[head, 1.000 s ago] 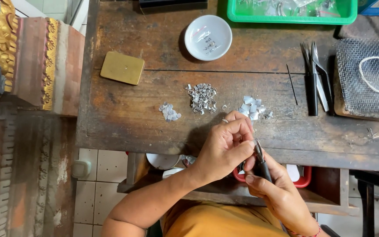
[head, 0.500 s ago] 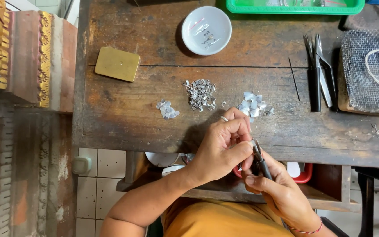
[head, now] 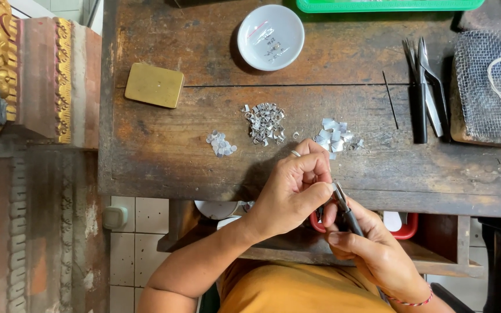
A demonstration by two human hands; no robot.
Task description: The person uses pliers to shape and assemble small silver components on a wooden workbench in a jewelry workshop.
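While the left hand [head: 290, 191] pinches a tiny silver piece, too small to make out, between thumb and forefinger, the right hand [head: 372, 252] closes around small dark pliers [head: 343, 206], nose meeting the pinch at the counter's near edge. Left fingers [head: 314, 174] are curled tight together; right fingers clamped on the pliers' handle. A ring shows on the left hand

To do this well, I'd judge: brace both wrists on the counter [head: 175, 150] edge, grip light so the thin metal doesn't crease, keep the piece over the wood so a drop lands there

Outward from the hands:
- 12 o'clock: pile of curled silver strips [head: 265, 123], shiny, springy-looking
- 1 o'clock: flat pale silver offcuts [head: 334, 136]
- 10 o'clock: small heap of silver discs [head: 220, 144]
- farther at 12: white glazed dish [head: 271, 37] with a few slivers
- 10–11 o'clock: brass-coloured block [head: 154, 85], rounded corners
- 2 o'clock: dark tweezers and shears [head: 426, 87], a thin needle beside them, then a wire mesh pad [head: 488, 87] carrying a white ring
- far edge: green plastic tray [head: 389, 6]

Counter is worn, scratched, dark plank
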